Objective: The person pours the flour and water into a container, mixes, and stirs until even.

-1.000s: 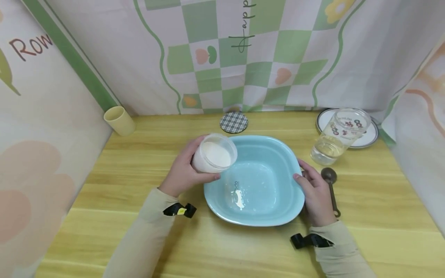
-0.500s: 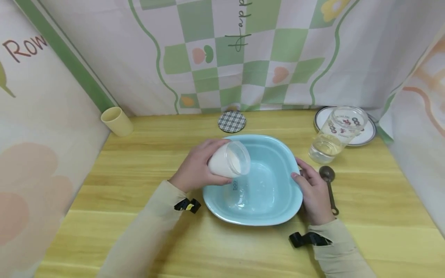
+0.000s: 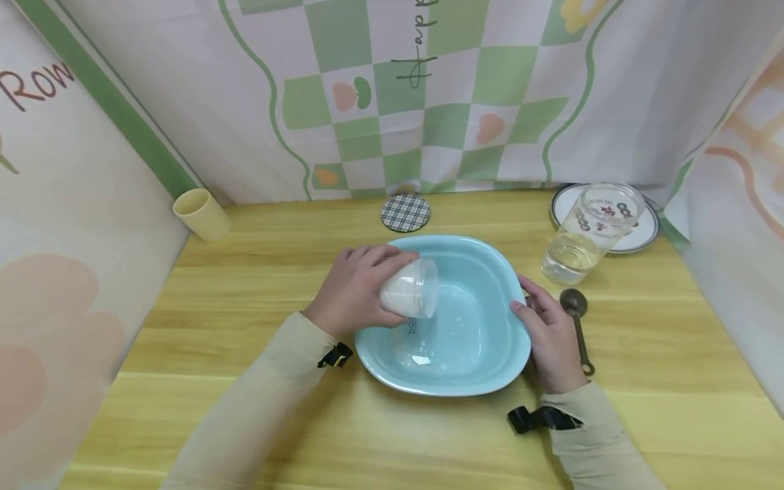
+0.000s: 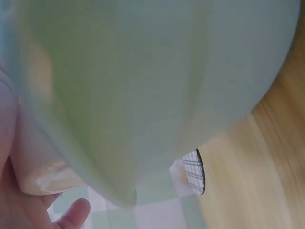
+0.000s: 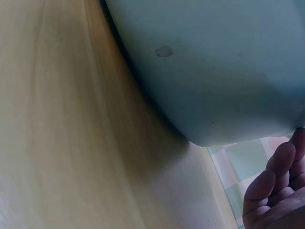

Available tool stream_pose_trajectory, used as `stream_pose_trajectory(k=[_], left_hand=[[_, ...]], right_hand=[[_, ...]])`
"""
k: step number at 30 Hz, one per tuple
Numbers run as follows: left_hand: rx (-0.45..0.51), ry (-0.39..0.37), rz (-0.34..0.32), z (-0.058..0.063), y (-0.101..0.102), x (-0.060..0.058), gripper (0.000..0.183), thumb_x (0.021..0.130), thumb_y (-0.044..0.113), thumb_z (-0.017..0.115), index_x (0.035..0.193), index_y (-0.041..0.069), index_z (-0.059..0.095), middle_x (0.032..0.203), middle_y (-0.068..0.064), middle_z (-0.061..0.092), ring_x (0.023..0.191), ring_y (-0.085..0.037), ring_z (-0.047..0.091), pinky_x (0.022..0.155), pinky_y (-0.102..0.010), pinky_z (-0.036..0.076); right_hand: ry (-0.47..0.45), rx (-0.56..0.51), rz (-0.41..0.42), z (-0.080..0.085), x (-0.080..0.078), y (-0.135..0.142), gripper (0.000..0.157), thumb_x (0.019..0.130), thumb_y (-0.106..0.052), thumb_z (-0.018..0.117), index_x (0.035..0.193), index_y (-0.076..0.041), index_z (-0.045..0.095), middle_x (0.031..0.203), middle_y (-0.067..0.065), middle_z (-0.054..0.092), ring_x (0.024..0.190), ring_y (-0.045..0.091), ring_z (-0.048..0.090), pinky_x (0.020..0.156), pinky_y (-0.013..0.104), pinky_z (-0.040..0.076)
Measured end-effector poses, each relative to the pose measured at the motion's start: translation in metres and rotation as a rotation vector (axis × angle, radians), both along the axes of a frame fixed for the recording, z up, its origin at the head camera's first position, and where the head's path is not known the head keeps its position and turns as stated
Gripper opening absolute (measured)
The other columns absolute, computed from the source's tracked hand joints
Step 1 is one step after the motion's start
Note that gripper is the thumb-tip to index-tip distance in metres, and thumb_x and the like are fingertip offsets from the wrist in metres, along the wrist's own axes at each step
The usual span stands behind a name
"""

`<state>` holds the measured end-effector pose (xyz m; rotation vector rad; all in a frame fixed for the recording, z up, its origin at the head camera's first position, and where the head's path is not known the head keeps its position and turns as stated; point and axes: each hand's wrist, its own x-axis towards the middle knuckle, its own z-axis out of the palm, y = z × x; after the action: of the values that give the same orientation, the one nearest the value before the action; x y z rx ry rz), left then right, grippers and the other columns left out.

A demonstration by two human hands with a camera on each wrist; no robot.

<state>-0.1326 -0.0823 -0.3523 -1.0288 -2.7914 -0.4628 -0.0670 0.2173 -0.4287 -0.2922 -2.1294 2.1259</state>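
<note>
I watch the left hand grip the cup, mouth toward three o'clock above the basin; the right hand pinches its three-o'clock rim, presumably for steadiness.

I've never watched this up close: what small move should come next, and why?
Probably tip the clear cup a little further: the left hand grips it tilted, white contents inside, its mouth over the blue basin, whose edge the right hand holds.
</note>
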Motion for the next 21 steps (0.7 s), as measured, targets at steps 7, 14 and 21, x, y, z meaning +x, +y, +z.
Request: stream_pose_trajectory(k=[7, 14, 21], left_hand=[[-0.074, 0.073, -0.042, 0.0006, 0.001, 0.0007, 0.086, 0.068, 0.049, 0.088, 0.144, 0.03, 0.054, 0.132, 0.004, 0.057, 0.117, -0.023, 0.055, 0.097, -0.047, 0.043], [-0.112, 0.129, -0.056, 0.0037, 0.0029, 0.002, 0.085, 0.069, 0.043, 0.089, 0.145, 0.03, 0.052, 0.134, 0.001, 0.056, 0.12, -0.023, 0.054, 0.097, -0.049, 0.044], [-0.134, 0.181, -0.065, 0.0061, 0.0037, 0.0035, 0.087, 0.068, 0.041, 0.09, 0.145, 0.029, 0.052, 0.136, 0.0, 0.056, 0.121, -0.025, 0.054, 0.096, -0.05, 0.045]], right_hand=[[0.012, 0.007, -0.001, -0.0005, -0.0004, 0.0, 0.048, 0.099, -0.013, 0.063, 0.145, -0.006, 0.054, 0.087, 0.003, 0.063, 0.072, 0.013, 0.063, 0.059, 0.023, 0.057], [0.02, 0.037, 0.006, -0.0012, -0.0008, 0.0003, 0.047, 0.099, -0.014, 0.062, 0.145, -0.006, 0.053, 0.087, 0.004, 0.061, 0.071, 0.013, 0.062, 0.059, 0.023, 0.057], [0.025, 0.047, 0.011, -0.0016, -0.0007, 0.0012, 0.047, 0.099, -0.014, 0.062, 0.145, -0.006, 0.053, 0.087, 0.003, 0.062, 0.071, 0.013, 0.063, 0.059, 0.023, 0.058]])
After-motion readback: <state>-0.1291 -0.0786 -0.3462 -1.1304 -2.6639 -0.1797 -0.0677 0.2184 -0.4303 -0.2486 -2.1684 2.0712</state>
